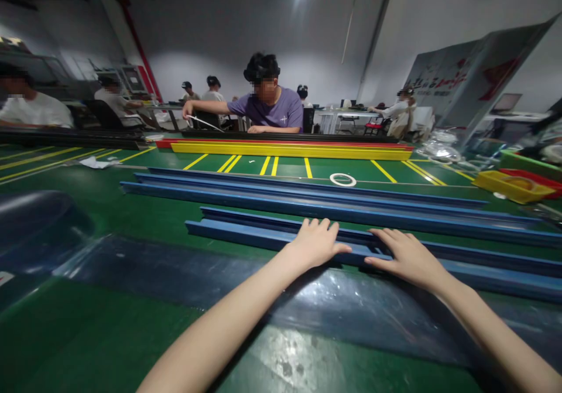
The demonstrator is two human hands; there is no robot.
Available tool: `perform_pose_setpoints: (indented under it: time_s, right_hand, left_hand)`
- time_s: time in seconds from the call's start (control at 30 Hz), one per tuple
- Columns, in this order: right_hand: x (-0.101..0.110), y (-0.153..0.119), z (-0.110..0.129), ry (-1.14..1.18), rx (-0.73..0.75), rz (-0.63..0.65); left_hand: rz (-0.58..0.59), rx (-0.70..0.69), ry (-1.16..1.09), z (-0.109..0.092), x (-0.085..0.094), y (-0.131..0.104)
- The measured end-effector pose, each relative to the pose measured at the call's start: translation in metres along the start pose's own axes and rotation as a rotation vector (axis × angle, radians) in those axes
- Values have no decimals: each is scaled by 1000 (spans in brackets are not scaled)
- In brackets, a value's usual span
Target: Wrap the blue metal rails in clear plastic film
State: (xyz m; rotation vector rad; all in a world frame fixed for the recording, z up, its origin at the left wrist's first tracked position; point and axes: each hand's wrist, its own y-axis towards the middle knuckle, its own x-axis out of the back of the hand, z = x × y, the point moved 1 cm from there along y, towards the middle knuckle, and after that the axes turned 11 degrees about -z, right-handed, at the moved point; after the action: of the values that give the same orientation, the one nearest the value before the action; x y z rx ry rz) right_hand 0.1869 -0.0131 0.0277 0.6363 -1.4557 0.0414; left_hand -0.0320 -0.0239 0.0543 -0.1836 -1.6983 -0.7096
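Note:
A long blue channel-shaped strip (246,232) lies across the table in front of me, its open side up. My left hand (317,243) lies over it, fingertips hooked at the far wall and thumb along the near edge. Just to the right, my right hand (401,255) grips the blue strip in the same way, its thumb pointing left. A dark break shows in the strip by the right fingers; whether two pieces meet there I cannot tell. Under my forearms lies a clear plastic sheet (184,270).
More blue strips (281,197) lie parallel just beyond. A white ring (343,180) sits behind them. Yellow (290,150) and red strips lie farther back, before a person in a purple shirt (281,109). A yellow tray (511,186) stands at the right; clear plastic (37,223) bulges at the left.

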Motion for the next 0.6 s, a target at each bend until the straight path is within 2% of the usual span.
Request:
perform_pose_setpoints:
  time_s: [0.1, 0.23, 0.47, 0.6]
  right_hand:
    - [1, 0, 5, -14, 32, -26]
    - [1, -2, 4, -30, 47, -51]
    - [1, -3, -1, 5, 81, -35]
    - [5, -6, -7, -10, 86, -36]
  left_hand:
    - [-110, 41, -6, -23, -23, 14]
    - [-213, 85, 26, -32, -38, 20]
    - [-222, 121, 55, -28, -37, 22]
    - [-209, 139, 57, -18, -33, 22]
